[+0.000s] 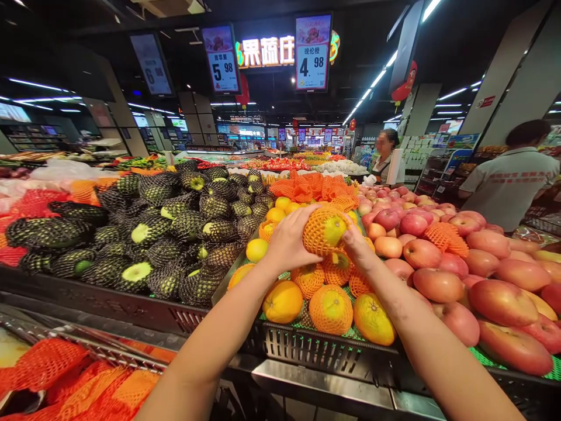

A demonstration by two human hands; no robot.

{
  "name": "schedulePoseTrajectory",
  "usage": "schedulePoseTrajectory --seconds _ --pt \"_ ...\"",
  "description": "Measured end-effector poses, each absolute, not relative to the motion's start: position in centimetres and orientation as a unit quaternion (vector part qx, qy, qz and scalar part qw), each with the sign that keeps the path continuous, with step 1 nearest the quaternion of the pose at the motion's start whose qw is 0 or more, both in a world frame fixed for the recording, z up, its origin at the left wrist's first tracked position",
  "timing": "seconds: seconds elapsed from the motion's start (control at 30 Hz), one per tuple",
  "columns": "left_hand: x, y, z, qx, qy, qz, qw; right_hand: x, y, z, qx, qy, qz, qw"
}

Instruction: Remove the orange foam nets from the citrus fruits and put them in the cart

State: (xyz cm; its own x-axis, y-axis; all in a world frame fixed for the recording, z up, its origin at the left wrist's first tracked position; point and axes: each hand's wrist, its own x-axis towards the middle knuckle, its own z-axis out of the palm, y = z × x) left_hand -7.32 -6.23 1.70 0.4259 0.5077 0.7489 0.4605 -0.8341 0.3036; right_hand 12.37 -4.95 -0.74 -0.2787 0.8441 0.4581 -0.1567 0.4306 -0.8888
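Between my two hands is an orange (325, 231) wrapped in an orange foam net, held above the crate of oranges. My left hand (291, 241) grips it from the left, with the fingers curled over its side. On the right, my right hand (357, 244) presses against the orange; some of its fingers are hidden behind the fruit. Below lie several more oranges, some in foam nets like the netted orange (331, 309) and some bare like the orange (283, 301) at the front left. Loose orange foam nets (313, 186) are heaped at the back of the crate.
Green fruit in black nets (170, 222) fills the left crate, and red apples (438, 285) are piled on the right. A black crate rim (324, 349) runs along the front. Red and orange nets (79, 380) lie lower left. Two people stand beyond the apples; one wears a white shirt (511, 181).
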Motion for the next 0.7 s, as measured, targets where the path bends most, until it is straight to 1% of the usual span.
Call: schedulePoseTrajectory --seconds 0.13,0.2,0.33,0.43,0.5,0.57,0.63,0.7 --pt "-7.4 -6.0 1.6 0.801 0.340 0.493 0.005 12.6 -5.9 0.1 -0.261 -0.707 0.288 0.590" --pt "-7.3 -5.9 1.4 0.798 0.348 0.492 0.007 12.5 -6.4 0.6 -0.261 -0.742 0.219 0.577" --pt "-7.2 -5.7 1.3 0.851 0.315 0.418 0.047 12.1 -6.7 0.6 -0.314 -0.776 0.108 0.536" --pt "-8.2 -5.8 2.3 0.869 0.277 0.397 0.100 12.1 -6.2 0.3 -0.354 -0.758 0.085 0.541" --pt "-9.8 -5.8 3.2 0.847 0.273 0.432 0.147 12.4 -5.8 0.2 -0.372 -0.730 0.092 0.566" --pt "-12.0 -5.3 3.9 0.795 0.301 0.496 0.179 12.7 -5.3 0.2 -0.390 -0.692 0.097 0.600" --pt "-14.4 -4.3 4.1 0.742 0.375 0.534 0.154 13.0 -4.9 0.1 -0.401 -0.657 0.101 0.630" --pt "-16.4 -3.0 3.5 0.717 0.488 0.490 0.090 13.2 -4.5 0.0 -0.404 -0.639 0.104 0.646"
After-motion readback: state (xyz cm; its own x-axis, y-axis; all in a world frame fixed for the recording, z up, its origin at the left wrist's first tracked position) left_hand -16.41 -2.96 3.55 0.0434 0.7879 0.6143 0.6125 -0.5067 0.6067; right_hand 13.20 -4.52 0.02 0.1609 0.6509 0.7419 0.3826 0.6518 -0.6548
